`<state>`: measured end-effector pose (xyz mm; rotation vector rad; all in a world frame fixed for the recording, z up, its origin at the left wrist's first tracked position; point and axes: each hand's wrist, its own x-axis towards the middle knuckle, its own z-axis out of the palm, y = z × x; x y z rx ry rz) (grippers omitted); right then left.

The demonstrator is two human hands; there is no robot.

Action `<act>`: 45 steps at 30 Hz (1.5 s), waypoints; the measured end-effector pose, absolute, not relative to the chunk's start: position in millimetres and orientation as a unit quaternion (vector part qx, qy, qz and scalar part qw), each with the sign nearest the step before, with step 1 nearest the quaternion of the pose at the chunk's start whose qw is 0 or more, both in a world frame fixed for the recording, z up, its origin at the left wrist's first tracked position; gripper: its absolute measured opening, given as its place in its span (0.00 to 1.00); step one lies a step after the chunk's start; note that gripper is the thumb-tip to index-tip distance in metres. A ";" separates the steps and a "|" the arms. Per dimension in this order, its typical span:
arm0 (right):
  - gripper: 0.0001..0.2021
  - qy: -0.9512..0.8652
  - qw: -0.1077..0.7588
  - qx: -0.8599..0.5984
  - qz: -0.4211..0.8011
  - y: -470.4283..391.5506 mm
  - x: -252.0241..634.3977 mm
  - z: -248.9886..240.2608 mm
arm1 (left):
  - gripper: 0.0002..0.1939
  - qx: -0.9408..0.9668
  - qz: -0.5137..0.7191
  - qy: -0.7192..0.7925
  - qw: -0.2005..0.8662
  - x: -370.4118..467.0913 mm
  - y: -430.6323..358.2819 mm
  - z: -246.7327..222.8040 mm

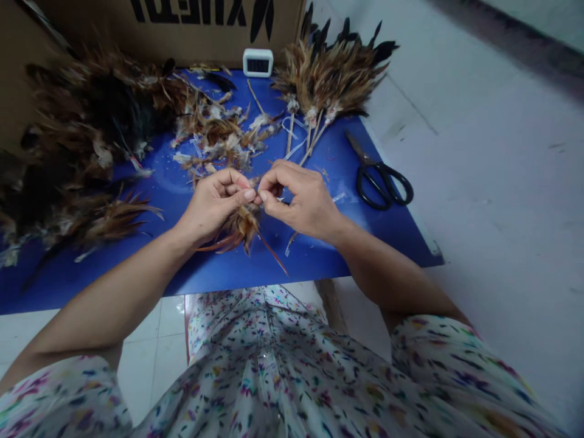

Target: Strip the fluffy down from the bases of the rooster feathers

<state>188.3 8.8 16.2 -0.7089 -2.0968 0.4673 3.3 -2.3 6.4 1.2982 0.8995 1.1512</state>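
In the middle of the view, my left hand (216, 198) is closed, thumb against fingers, on a small bunch of brown feathers (244, 226). The feathers fan out below it toward the table's front edge, one long reddish quill pointing down to the right. My right hand (298, 198) meets it, thumb and forefinger pinched at the top of the bunch. What lies in that pinch is too small to make out. A thin stick end (291, 241) shows below my right hand. Just beyond both hands lie loose short feathers (228, 137).
Black-handled scissors (378, 176) lie at the right of the blue tabletop (319, 258). Feather bundles on sticks (333, 73) rest at the back right, near a small white digital clock (258, 63). Large feather piles (91, 121) cover the left. A cardboard box (205, 42) stands behind.
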 end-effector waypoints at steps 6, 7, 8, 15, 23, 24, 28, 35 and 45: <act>0.04 -0.857 0.421 -0.258 0.146 11.0 187.9 13.7 | 0.21 0.544 0.485 0.388 0.564 3.1 -1.7 8.8; 0.04 -0.858 0.420 -0.257 0.144 11.3 188.0 13.4 | 0.21 0.543 0.487 0.387 0.564 3.0 -1.2 8.3; 0.04 -0.858 0.420 -0.257 0.146 11.4 188.0 13.4 | 0.21 0.543 0.488 0.386 0.564 2.8 -0.6 7.8; 0.02 -0.809 0.434 -0.287 0.274 11.5 189.0 16.8 | 0.22 0.541 0.500 0.361 0.571 0.7 2.4 5.3; 0.09 -0.727 0.401 -0.307 0.465 14.9 191.3 18.3 | 0.23 0.556 0.499 0.348 0.567 -0.5 4.4 3.5; 0.10 -0.721 0.399 -0.306 0.477 15.1 191.5 18.5 | 0.22 0.559 0.498 0.348 0.564 -0.5 4.4 3.6; 0.10 -0.706 0.400 -0.303 0.500 16.3 191.6 18.0 | 0.21 0.572 0.494 0.343 0.558 -0.7 2.9 4.9; 0.10 -0.702 0.395 -0.306 0.508 19.6 191.3 14.0 | 0.21 0.583 0.492 0.354 0.542 -1.2 1.9 6.0; 0.14 -0.704 0.406 -0.289 0.506 19.4 192.0 15.8 | 0.22 0.598 0.489 0.356 0.526 -2.7 7.1 3.1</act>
